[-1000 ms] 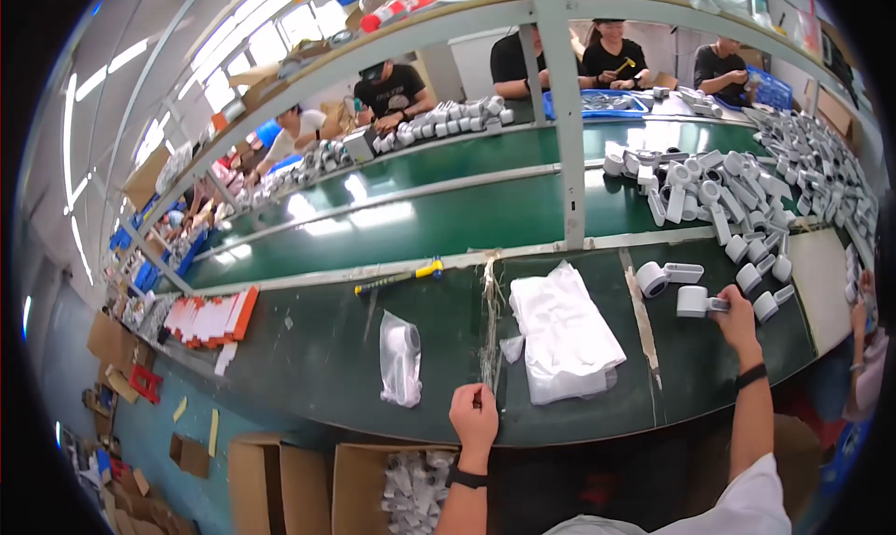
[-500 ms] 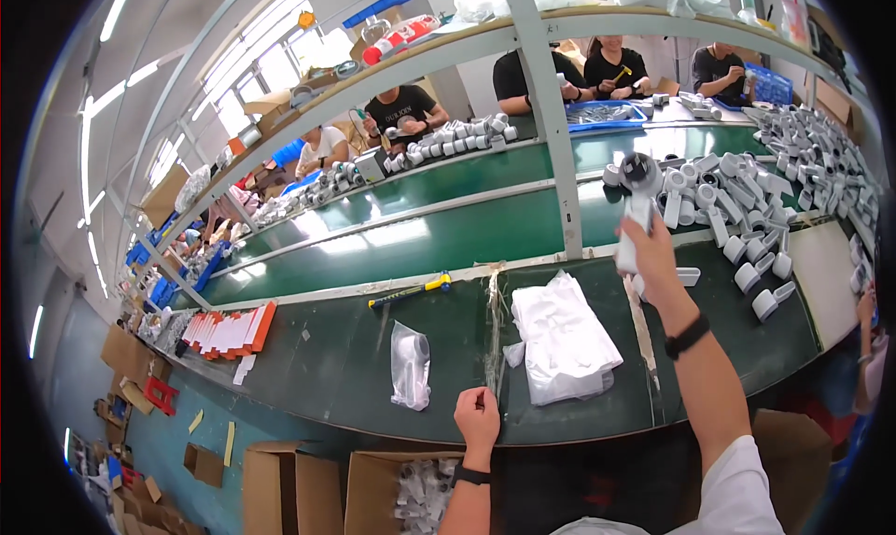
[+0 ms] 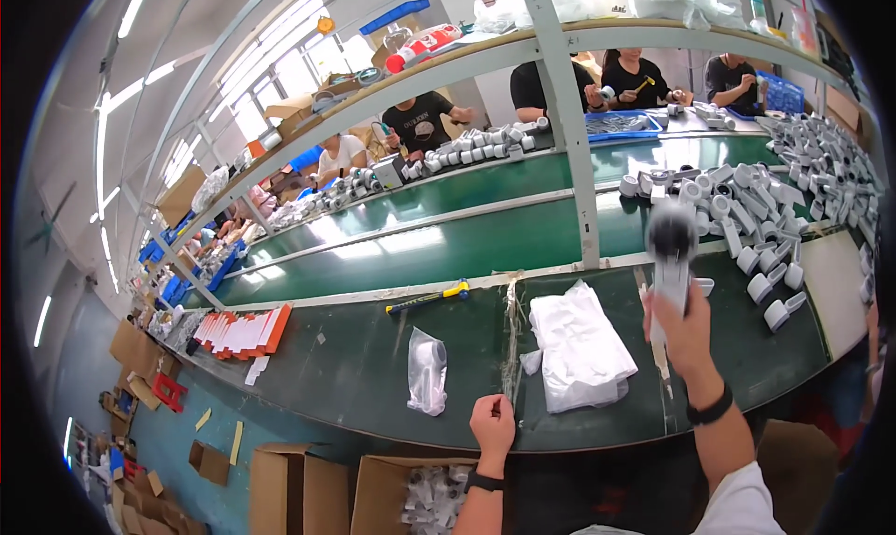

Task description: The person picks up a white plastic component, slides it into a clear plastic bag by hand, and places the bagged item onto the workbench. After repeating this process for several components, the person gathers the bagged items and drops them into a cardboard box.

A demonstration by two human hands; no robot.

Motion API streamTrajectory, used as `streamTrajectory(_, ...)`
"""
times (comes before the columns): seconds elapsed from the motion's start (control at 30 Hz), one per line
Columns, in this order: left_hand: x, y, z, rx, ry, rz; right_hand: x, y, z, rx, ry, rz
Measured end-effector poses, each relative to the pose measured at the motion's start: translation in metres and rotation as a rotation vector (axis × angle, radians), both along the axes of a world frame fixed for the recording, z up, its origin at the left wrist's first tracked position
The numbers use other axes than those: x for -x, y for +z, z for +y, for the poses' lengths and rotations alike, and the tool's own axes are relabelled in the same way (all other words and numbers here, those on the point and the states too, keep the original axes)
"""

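My right hand (image 3: 688, 339) is wrapped round the handle of a grey-white handheld device (image 3: 671, 278), held upright above the bench. Its round head has a dark face and is blurred by motion. Down at the bench's near edge, my left hand (image 3: 492, 425) is curled into a loose fist with nothing visible in it. Between the hands lies a stack of clear plastic bags (image 3: 583, 353). A similar device in a clear bag (image 3: 427, 372) rests to the left of my left hand. Behind it is a yellow-and-black hammer (image 3: 429, 298).
Many loose devices (image 3: 747, 204) are heaped at the far right. Orange-and-white flat cartons (image 3: 245, 331) sit at the bench's left. Below the edge stands a cardboard box (image 3: 375, 493) of bagged devices. A shelf post (image 3: 581, 161) rises beyond the green belt (image 3: 448, 240); several people work across it.
My right hand has drawn the device nearer, away from the heap, and it now stands more upright. My left hand stays closed at the bench edge. The whole view has shifted slightly.
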State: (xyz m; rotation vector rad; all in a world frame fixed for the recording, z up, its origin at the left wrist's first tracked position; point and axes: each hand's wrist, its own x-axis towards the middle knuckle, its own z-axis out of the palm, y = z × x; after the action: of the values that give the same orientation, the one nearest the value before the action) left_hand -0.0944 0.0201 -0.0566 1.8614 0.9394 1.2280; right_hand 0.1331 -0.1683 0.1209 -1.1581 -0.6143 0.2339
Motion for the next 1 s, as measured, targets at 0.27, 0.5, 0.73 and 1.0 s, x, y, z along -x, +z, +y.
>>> streamTrajectory(0.27, -0.002, 0.005, -0.002, 0.014, -0.019, 0.010, 0.043, -0.138, -0.086, 0.155, -0.230, 0.380)
streamTrajectory(0.5, 0.001, 0.006, -0.003, -0.016, -0.005, 0.033, 0.042, -0.174, -0.089, 0.187, -0.189, 0.270)
streamTrajectory(0.73, -0.002, 0.005, -0.001, -0.012, -0.002, 0.061, 0.031, -0.095, -0.043, -0.029, -0.266, 0.269)
streamTrajectory(1.0, 0.001, 0.003, -0.002, 0.003, 0.002, 0.039, 0.023, -0.041, -0.001, -0.007, -0.153, -0.033)
